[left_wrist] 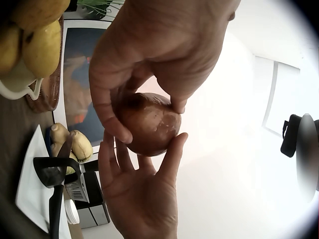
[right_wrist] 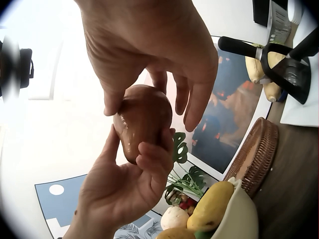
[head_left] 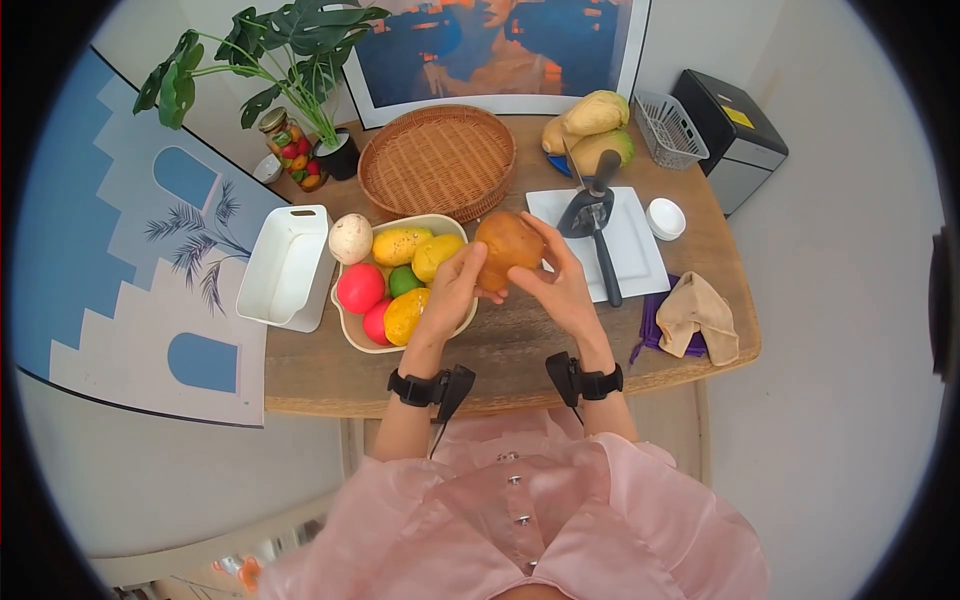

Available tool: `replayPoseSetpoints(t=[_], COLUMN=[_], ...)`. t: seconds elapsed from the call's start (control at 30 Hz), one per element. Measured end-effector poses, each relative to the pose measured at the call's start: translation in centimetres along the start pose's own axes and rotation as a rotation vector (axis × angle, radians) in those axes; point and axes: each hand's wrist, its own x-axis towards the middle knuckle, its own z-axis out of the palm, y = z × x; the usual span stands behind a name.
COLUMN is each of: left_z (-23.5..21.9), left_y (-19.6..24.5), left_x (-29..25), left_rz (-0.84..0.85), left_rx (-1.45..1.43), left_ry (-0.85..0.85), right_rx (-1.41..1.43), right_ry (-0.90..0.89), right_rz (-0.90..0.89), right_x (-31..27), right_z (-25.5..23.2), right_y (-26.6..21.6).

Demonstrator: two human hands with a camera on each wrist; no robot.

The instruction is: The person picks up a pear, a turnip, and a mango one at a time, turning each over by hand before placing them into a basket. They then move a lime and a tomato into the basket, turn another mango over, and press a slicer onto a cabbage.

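Both hands up over the surface (head_left: 520, 350), sharing one brown round fruit (head_left: 508, 250). It's off the surface, held mid-air just right of the fruit bowl (head_left: 352, 335) and left of the white plate (head_left: 640, 262).

Left hand (head_left: 455, 288): fingers curled round the fruit's left side, gripping. Left wrist view shows a fingertip and thumb wrapped on its skin.

Right hand (head_left: 560, 285): fingers (left_wrist: 175, 154) mostly straight, cradling the fruit from the right, palm open toward it, touching.

Bowl holds yellow, green and red fruit. White round thing (head_left: 350, 238) sits just beside the bowl's far left rim. White rectangular dish (head_left: 287, 265) left of that.

Plate carries a black-handled tool (head_left: 597, 235). Small white cup (head_left: 666, 218) right of the plate. Woven tray (head_left: 437, 160) far centre. Tan cloth (head_left: 698, 315) near right edge.
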Motion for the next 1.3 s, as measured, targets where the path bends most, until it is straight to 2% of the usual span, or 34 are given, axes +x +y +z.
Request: replayPoseSetpoints(t=[0.13, 0.23, 0.3, 0.37, 0.43, 0.53, 0.6, 0.73, 0.77, 0.83, 0.9, 0.97, 1.03, 1.1, 1.17, 1.23, 1.3], left_z=[0.0, 0.4, 1.1, 1.1, 1.2, 1.2, 0.8, 0.4, 0.5, 1.1, 1.9, 1.9, 1.7, 1.1, 0.4, -0.1, -0.4], left_y=[0.2, 0.3, 0.4, 0.5, 0.5, 0.7, 0.7, 0.7, 0.7, 0.8, 1.3, 0.8, 0.7, 1.0, 0.8, 0.5, 0.3], left_x=[0.1, 0.1, -0.1, -0.1, -0.2, -0.3, -0.3, -0.2, -0.1, -0.3, -0.7, -0.6, -0.4, -0.3, -0.2, 0.0, 0.1], left_rz=[-0.075, -0.113, 0.033, 0.048, 0.064, 0.03, -0.073, -0.128, -0.093, -0.059, 0.075, 0.096, 0.12, 0.003, -0.038, -0.079, -0.171], left_rx=[0.018, -0.041, 0.057, 0.067, 0.076, 0.078, -0.032, -0.14, -0.063, 0.015, 0.221, 0.246, 0.27, 0.062, -0.008, -0.078, -0.135], left_ry=[-0.033, -0.01, 0.049, 0.048, 0.044, 0.021, -0.042, -0.094, -0.048, 0.0, 0.019, 0.028, 0.034, 0.039, 0.014, -0.013, -0.057], right_rx=[-0.087, 0.024, -0.001, -0.025, 0.113, -0.003, 0.026, 0.017, 0.018, -0.184, -0.186, -0.185, -0.009, -0.03, -0.05, 0.053, 0.042], right_ry=[-0.033, 0.038, 0.062, 0.085, 0.117, 0.082, 0.058, 0.017, 0.015, 0.12, 0.158, 0.194, 0.185, 0.129, 0.073, 0.006, 0.017], right_rz=[-0.092, -0.035, -0.016, 0.005, 0.088, -0.006, -0.032, -0.054, -0.053, -0.097, -0.106, -0.109, 0.031, -0.011, -0.051, -0.053, -0.075], right_x=[-0.2, -0.2, 0.0, 0.1, 0.1, 0.3, -0.2, -0.3, -0.2, 0.2, 0.4, 0.3, 0.2, 0.5, 0.5, 0.0, 0.1], right_z=[0.6, 1.0, 0.6, 0.4, 0.2, -0.2, 0.2, 0.4, 0.3, 0.0, -0.2, 0.2, 0.3, -0.4, -0.3, 0.2, 0.3], right_y=[-0.8, -0.5, 0.1, 0.5, 0.8, 0.9, -0.1, -0.9, -0.6, 0.6, 1.3, 0.6, -0.5, 0.5, -0.1, -1.2, -1.0])
